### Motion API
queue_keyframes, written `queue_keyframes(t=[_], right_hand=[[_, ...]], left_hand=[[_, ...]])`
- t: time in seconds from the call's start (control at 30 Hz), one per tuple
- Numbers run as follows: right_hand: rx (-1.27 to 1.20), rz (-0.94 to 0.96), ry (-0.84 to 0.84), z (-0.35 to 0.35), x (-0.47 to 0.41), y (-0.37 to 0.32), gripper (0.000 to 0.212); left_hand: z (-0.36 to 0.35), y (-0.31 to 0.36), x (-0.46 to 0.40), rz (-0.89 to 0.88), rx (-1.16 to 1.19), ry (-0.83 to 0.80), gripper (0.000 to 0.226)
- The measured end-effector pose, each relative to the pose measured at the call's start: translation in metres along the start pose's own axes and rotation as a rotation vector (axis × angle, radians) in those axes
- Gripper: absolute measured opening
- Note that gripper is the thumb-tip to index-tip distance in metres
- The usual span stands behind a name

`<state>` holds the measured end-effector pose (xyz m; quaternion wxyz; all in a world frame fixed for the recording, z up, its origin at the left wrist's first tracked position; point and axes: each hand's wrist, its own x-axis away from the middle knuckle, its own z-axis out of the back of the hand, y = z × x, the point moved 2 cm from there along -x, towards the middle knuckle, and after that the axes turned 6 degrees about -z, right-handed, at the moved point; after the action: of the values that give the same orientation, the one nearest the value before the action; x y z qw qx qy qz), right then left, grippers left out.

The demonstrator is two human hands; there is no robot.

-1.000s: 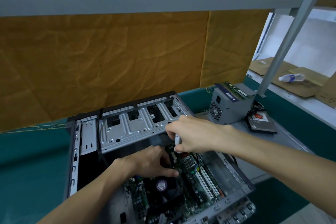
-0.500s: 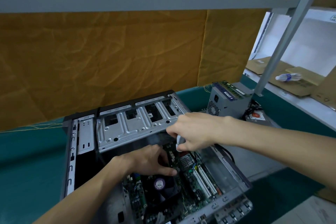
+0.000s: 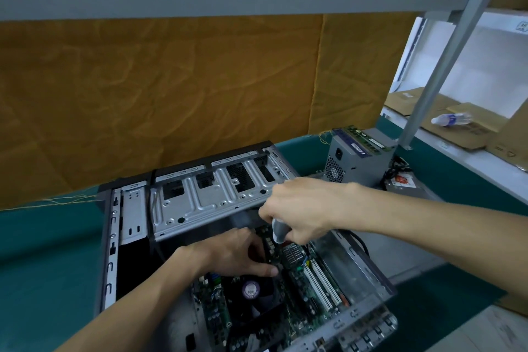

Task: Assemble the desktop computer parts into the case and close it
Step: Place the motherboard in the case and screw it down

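The open computer case (image 3: 110,251) lies on its side on the green table, its silver drive cage (image 3: 200,203) at the far end. Inside are the green motherboard (image 3: 300,274) and the black CPU fan (image 3: 250,290). My right hand (image 3: 303,208) grips a screwdriver by its pale handle (image 3: 278,230), which points down at the board beside a small heatsink. My left hand (image 3: 228,254) rests on the board just above the fan, thumb stretched toward the screwdriver tip and fingers bent under. Whether those fingers hold anything is hidden.
A grey power supply (image 3: 357,163) stands on the table behind the case at the right, with memory sticks (image 3: 363,137) lying on top. A flat drive (image 3: 400,183) lies beside it. A slanted metal post (image 3: 445,48) rises at the right; a bottle (image 3: 448,118) lies on cardboard beyond.
Both hands stay at the same spot over the motherboard. The right hand with the screwdriver has shifted only slightly; my view has drifted a little.
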<state>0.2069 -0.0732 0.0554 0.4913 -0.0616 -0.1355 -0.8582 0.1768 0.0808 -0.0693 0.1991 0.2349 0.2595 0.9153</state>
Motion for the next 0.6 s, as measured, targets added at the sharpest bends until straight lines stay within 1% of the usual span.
queue_keyframes(t=[0.07, 0.2, 0.4, 0.5, 0.6], right_hand=[[0.036, 0.007, 0.042, -0.001, 0.002, 0.001, 0.015], [0.029, 0.002, 0.042, -0.005, 0.001, 0.005, 0.018], [-0.142, -0.137, 0.052, -0.008, -0.003, 0.009, 0.013], [-0.159, -0.203, 0.052, -0.010, -0.004, 0.008, 0.015], [-0.145, -0.223, 0.042, -0.009, -0.008, 0.001, 0.016]], left_hand=[[0.000, 0.000, -0.001, -0.007, 0.010, 0.002, 0.056], [0.000, -0.001, 0.000, 0.000, 0.015, -0.004, 0.057], [-0.002, -0.002, -0.002, -0.001, 0.011, 0.001, 0.055], [-0.001, -0.001, -0.001, 0.014, -0.006, -0.001, 0.056], [0.000, 0.002, 0.001, 0.025, -0.026, 0.001, 0.056]])
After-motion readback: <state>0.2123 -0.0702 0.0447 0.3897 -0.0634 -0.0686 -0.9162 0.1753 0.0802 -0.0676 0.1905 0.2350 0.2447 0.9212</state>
